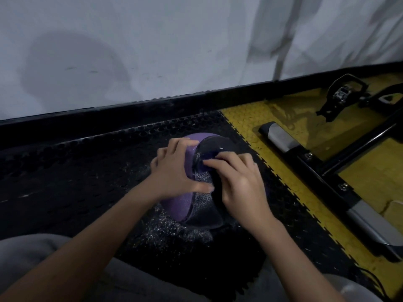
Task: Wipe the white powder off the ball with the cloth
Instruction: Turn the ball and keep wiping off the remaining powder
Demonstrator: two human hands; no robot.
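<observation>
A purple and black ball (pixel 176 205) sits on the black floor mat, close to the wall. White powder (pixel 202 198) clings to its textured black band. My left hand (pixel 172 171) lies spread on the ball's left side, with the thumb reaching toward the band. My right hand (pixel 237 182) is on the ball's upper right, fingers curled and pressing a dark cloth (pixel 217 190) against the surface. Most of the cloth is hidden under that hand.
Spilled powder (pixel 172 229) dusts the black mat (pixel 65 182) in front of the ball. A white wall (pixel 130 51) rises just behind. To the right lie yellow floor tiles (pixel 283 177) and a black and silver machine base (pixel 327 175) with a pedal (pixel 342 94).
</observation>
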